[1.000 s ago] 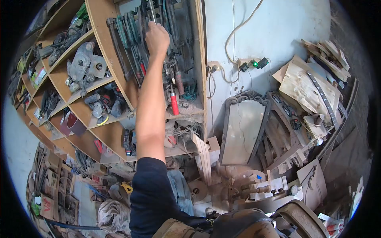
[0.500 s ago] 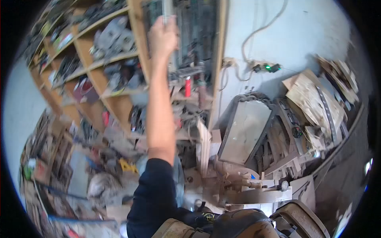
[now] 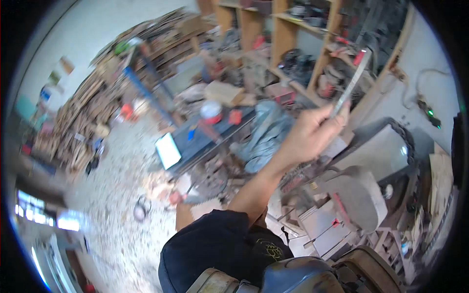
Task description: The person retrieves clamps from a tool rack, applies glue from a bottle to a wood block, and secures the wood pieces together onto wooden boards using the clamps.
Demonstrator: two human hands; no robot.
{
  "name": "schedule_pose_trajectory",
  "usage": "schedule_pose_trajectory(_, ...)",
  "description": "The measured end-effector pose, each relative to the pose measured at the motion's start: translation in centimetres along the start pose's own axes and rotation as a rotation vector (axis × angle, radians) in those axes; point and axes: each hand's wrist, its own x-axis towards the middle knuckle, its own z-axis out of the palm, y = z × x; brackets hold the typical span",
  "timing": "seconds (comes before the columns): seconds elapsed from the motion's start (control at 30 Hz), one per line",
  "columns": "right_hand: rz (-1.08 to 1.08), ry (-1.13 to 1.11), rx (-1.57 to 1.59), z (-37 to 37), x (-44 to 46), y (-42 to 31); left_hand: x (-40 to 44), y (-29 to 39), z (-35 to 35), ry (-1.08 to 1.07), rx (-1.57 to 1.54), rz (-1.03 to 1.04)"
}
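My left hand (image 3: 312,133) is raised to the right of the middle, its fingers closed round one end of a long, thin, pale metal strip (image 3: 352,83). The strip slants up and to the right, in front of the shelving. Whether it is a ruler or a plain bar I cannot make out. A crumpled blue-grey cloth (image 3: 266,132) lies just left of the hand and wrist. My right hand is out of view.
Wooden shelving (image 3: 282,41) full of tools stands at the back. A dark bench (image 3: 195,141) bears a white tub (image 3: 211,111). Scrap wood (image 3: 78,117) is piled at left beside a littered floor (image 3: 107,171). A framed mirror (image 3: 371,149) leans at right.
The view has swung left, bringing the floor and bench into sight. My left hand has come down from the tall rack compartment, with the metal strip in it.
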Motion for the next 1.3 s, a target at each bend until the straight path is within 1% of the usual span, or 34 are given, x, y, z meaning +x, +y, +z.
schedule_pose_trajectory(0.07,-0.003,-0.08,-0.017,-1.4,-0.8,1.7,-5.8,0.6,0.3,0.001,0.183,0.03)
schedule_pose_trajectory(0.13,0.003,-0.155,-0.046,-2.4,-1.4,3.0,-10.6,1.3,0.3,-0.001,0.294,0.053)
schedule_pose_trajectory(0.17,0.006,-0.196,-0.054,-2.7,-1.6,3.6,-13.1,2.3,0.0,-0.028,0.345,-0.08)
schedule_pose_trajectory(0.27,0.033,-0.31,-0.091,-3.1,-2.0,5.2,-19.5,4.6,-0.2,-0.04,0.398,-0.038)
schedule_pose_trajectory(0.37,0.089,-0.422,-0.154,-3.6,-2.3,7.6,-25.1,6.9,-0.9,-0.068,0.475,-0.142)
schedule_pose_trajectory(0.47,0.166,-0.521,-0.216,-3.6,-3.4,9.7,-30.5,4.4,-2.2,-0.081,0.572,-0.092)
schedule_pose_trajectory(0.57,0.249,-0.612,-0.291,-3.7,-5.3,11.7,-35.4,4.7,-3.9,-0.199,0.632,-0.387)
schedule_pose_trajectory(0.67,0.322,-0.711,-0.377,-4.4,-7.9,14.0,-41.0,4.2,-4.8,-0.154,0.706,-0.42)
schedule_pose_trajectory(0.77,0.377,-0.833,-0.479,-5.6,-10.8,16.5,-47.5,3.1,-6.2,-0.105,0.678,-0.502)
schedule_pose_trajectory(0.8,0.384,-0.882,-0.518,-6.2,-11.6,17.7,-49.6,2.7,-6.7,-0.089,0.668,-0.53)
schedule_pose_trajectory(0.87,0.366,-0.992,-0.605,-7.8,-13.3,19.0,-54.5,1.6,-7.6,-0.016,0.739,-0.513)
schedule_pose_trajectory(0.9,0.273,-1.1,-0.686,-8.9,-13.9,19.9,-57.1,0.9,-8.0,0.024,0.771,-0.509)
schedule_pose_trajectory(0.93,0.094,-1.247,-0.804,-10.1,-14.6,20.7,-59.5,-0.1,-8.4,0.056,0.763,-0.526)
schedule_pose_trajectory(0.97,-0.278,-1.42,-0.95,-11.2,-14.9,21.6,-61.1,0.6,-8.5,0.079,0.742,-0.62)
schedule_pose_trajectory(1.0,-0.661,-1.511,-1.04,-11.8,-15.2,21.8,-63.2,0.2,-8.8,0.116,0.708,-0.733)
schedule_pose_trajectory(1.03,-1.079,-1.511,-1.071,-12.0,-15.0,22.2,-65.5,-0.4,-8.8,0.179,0.743,-0.679)
schedule_pose_trajectory(1.07,-1.248,-1.483,-1.043,-11.1,-15.1,22.1,-67.2,-0.4,-8.4,0.253,0.789,-0.685)
schedule_pose_trajectory(1.1,-1.462,-1.291,-0.942,-9.5,-15.6,20.3,-68.0,0.9,-8.1,0.308,0.772,-0.727)
schedule_pose_trajectory(1.13,-0.572,-1.567,-0.869,-6.7,-16.0,18.3,-69.1,1.2,-7.9,0.391,0.759,-0.791)
schedule_pose_trajectory(1.17,0.221,-1.371,-0.712,-4.2,-15.8,17.0,-70.9,0.8,-7.7,0.484,0.748,-0.816)
schedule_pose_trajectory(1.2,0.713,-1.261,-0.614,-1.8,-14.4,17.3,-72.5,0.5,-7.3,0.574,0.741,-0.838)
schedule_pose_trajectory(1.27,0.448,-1.331,-0.724,1.9,-14.7,14.3,-74.4,1.6,-6.0,0.702,0.725,-0.946)
schedule_pose_trajectory(1.3,0.517,-1.301,-0.595,3.9,-15.2,12.1,-75.4,2.1,-5.8,0.759,0.72,-0.995)
